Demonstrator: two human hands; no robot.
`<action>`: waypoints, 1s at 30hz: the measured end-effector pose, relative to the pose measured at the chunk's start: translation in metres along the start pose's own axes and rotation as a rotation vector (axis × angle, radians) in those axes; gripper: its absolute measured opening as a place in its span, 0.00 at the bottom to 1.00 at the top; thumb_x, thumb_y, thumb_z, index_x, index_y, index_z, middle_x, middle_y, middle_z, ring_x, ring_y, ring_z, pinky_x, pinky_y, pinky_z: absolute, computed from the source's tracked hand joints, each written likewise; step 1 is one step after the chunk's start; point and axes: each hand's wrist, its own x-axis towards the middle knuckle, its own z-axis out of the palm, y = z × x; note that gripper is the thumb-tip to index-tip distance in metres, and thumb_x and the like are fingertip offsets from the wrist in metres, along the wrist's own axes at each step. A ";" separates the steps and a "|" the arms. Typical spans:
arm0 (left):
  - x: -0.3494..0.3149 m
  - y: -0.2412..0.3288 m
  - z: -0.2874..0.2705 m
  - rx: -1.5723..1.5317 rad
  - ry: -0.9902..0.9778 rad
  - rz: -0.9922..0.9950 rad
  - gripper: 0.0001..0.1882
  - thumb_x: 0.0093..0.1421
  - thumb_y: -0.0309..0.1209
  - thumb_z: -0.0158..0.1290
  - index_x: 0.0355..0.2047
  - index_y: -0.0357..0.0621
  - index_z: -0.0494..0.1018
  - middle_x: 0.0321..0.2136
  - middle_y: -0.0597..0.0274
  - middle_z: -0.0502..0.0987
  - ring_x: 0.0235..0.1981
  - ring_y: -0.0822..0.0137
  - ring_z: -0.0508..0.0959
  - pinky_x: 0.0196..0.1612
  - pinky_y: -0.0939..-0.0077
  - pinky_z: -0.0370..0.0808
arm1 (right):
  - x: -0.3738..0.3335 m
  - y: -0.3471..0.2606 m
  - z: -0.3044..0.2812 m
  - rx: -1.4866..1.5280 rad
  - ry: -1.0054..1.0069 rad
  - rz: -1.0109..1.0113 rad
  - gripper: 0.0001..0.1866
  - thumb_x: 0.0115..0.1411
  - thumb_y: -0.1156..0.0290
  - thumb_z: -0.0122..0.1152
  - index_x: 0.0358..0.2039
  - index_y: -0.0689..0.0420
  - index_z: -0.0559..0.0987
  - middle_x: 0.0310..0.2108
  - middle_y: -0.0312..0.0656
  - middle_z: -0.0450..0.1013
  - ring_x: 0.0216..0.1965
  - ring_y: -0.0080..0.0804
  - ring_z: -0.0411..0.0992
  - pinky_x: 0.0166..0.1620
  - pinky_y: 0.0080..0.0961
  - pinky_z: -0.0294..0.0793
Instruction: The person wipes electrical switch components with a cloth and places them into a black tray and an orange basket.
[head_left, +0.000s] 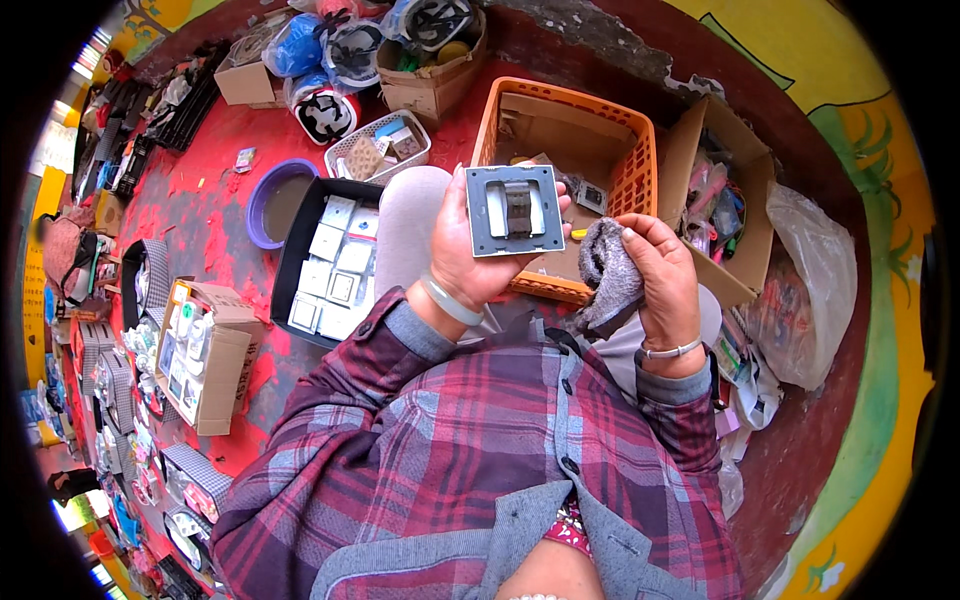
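A square wall switch or socket (517, 212), dark grey with its back face up, rests on my left hand (462, 258). The palm is under it, the fingers wrap behind it, and its middle shows a dark block between white sides. A crumpled grey cloth (608, 272) is pinched between the thumb and fingers of my right hand (665, 278), a little to the right of the switch and apart from it. A small yellow piece (579, 234) shows by the cloth's edge; I cannot tell whether it is held.
An orange plastic basket (640, 160) stands ahead, with a few small parts inside. Left of my knee sits a black box (295, 250) of white switches, with a purple basin (252, 205) beyond. Cardboard boxes (228, 365) stand left and right (755, 165). A clear plastic bag (815, 290) lies right.
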 end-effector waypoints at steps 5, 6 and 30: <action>0.000 -0.003 -0.004 -0.026 -0.033 -0.023 0.38 0.66 0.56 0.24 0.59 0.34 0.60 0.55 0.36 0.65 0.58 0.42 0.65 0.60 0.44 0.62 | 0.003 -0.003 -0.002 0.098 0.030 -0.049 0.14 0.62 0.76 0.52 0.49 0.65 0.71 0.41 0.39 0.73 0.39 0.21 0.72 0.44 0.17 0.73; 0.001 -0.004 -0.006 -0.038 -0.054 -0.034 0.38 0.66 0.56 0.25 0.58 0.34 0.60 0.55 0.36 0.65 0.58 0.42 0.66 0.60 0.45 0.62 | 0.003 -0.005 -0.001 0.134 0.050 -0.072 0.16 0.62 0.77 0.52 0.50 0.65 0.70 0.43 0.40 0.72 0.41 0.21 0.72 0.45 0.17 0.72; -0.003 -0.023 0.002 0.703 -0.141 0.160 0.29 0.65 0.43 0.48 0.60 0.41 0.57 0.48 0.52 0.70 0.48 0.64 0.72 0.52 0.72 0.70 | 0.023 0.017 -0.043 0.495 -0.034 0.133 0.17 0.63 0.78 0.43 0.51 0.69 0.69 0.45 0.49 0.74 0.45 0.38 0.75 0.51 0.32 0.74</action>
